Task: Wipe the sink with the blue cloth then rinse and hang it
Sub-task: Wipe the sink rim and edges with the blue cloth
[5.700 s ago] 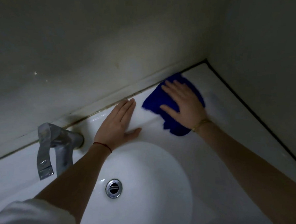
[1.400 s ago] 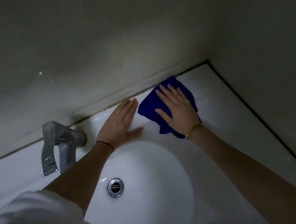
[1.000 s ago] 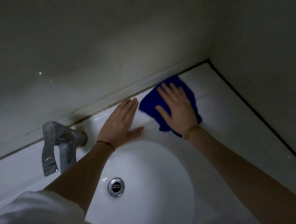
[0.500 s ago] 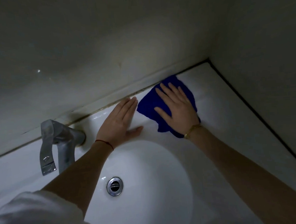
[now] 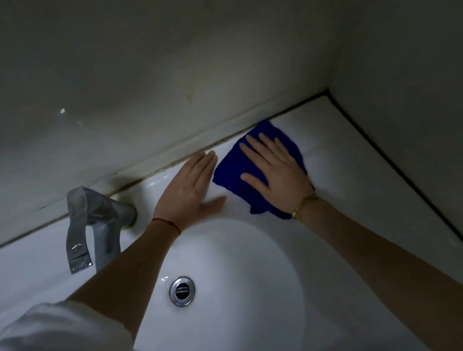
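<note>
Dim grey walls meet in a corner above the white sink (image 5: 360,195), and from the head view the blue cloth (image 5: 235,172) lies on the back ledge, right of the basin and just short of that corner. It sits directly under the right hand (image 5: 276,178), whose straight, spread fingers press it flat. The left hand (image 5: 191,188) rests flat on bare ledge, holding nothing, its fingertips just beside the cloth's left edge, with the tap (image 5: 93,222) further left. Wiping looks unfinished; the unwiped ledge probably lies leftward.
</note>
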The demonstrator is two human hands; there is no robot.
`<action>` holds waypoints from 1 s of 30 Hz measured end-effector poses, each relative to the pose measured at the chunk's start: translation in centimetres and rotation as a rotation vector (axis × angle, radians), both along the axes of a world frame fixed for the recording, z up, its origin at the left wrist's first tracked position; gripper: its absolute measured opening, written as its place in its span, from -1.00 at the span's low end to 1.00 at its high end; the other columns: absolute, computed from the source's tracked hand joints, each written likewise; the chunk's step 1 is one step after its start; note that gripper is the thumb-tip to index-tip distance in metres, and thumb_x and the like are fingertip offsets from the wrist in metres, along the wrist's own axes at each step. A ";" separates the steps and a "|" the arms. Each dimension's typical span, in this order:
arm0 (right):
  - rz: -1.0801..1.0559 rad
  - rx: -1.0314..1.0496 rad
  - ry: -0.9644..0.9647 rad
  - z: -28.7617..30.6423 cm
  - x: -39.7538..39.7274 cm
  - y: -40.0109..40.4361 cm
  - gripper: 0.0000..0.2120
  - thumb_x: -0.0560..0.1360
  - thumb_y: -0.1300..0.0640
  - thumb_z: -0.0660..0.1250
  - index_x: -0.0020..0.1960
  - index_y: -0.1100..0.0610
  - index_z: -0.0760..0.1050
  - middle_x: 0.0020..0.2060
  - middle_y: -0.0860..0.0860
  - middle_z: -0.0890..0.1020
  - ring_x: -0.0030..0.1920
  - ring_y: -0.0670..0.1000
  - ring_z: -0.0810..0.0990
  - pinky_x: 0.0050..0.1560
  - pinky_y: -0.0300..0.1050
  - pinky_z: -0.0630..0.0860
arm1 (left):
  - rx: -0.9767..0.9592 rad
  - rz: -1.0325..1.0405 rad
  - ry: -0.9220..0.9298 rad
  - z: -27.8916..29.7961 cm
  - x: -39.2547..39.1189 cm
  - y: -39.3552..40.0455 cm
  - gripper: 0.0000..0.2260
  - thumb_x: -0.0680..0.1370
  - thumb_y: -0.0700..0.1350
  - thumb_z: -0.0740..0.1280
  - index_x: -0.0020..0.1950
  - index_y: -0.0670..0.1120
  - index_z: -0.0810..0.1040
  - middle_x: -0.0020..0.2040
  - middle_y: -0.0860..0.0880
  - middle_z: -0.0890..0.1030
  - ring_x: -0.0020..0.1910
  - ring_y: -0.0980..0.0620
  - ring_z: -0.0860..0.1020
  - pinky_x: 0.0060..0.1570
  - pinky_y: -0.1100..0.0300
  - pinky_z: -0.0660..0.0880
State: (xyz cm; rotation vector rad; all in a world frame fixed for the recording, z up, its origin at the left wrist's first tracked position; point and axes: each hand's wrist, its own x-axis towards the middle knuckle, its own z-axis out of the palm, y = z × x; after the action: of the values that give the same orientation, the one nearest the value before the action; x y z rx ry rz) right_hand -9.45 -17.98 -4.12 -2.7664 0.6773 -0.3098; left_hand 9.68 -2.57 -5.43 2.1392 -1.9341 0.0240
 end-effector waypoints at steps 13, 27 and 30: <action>0.010 0.016 -0.041 -0.2 -0.4 -1.2 -0.47 0.62 -0.12 0.11 0.51 0.10 0.23 0.51 0.04 0.26 0.52 0.09 0.15 0.54 0.04 -0.02 | -0.013 -0.029 0.003 0.0 0.2 0.0 -0.26 0.52 0.16 0.38 0.53 -0.24 0.23 0.50 -0.18 0.32 0.50 -0.15 0.25 0.43 -0.08 0.31; 0.021 -0.006 -0.012 -0.1 -0.9 -1.9 -0.46 0.63 -0.13 0.06 0.52 0.09 0.20 0.52 0.02 0.22 0.53 0.06 0.13 0.54 -0.02 -0.06 | -0.027 -0.030 0.001 0.2 0.0 0.0 -0.27 0.52 0.14 0.39 0.51 -0.26 0.25 0.50 -0.19 0.33 0.49 -0.17 0.27 0.43 -0.08 0.31; -0.240 0.027 -0.021 0.1 -2.0 -5.7 -0.44 0.63 -0.12 0.06 0.53 0.15 0.16 0.52 0.10 0.21 0.51 0.14 0.15 0.53 0.03 -0.01 | -0.080 -0.059 -0.005 0.2 0.1 -0.1 -0.30 0.51 0.09 0.42 0.47 -0.31 0.31 0.46 -0.22 0.37 0.46 -0.21 0.32 0.44 -0.05 0.29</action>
State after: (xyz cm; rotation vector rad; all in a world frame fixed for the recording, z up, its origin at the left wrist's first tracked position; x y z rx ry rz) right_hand -11.41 -23.65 -4.06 -2.6540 1.0032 -0.3744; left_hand 9.79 -2.65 -5.27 2.0325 -1.9633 0.0941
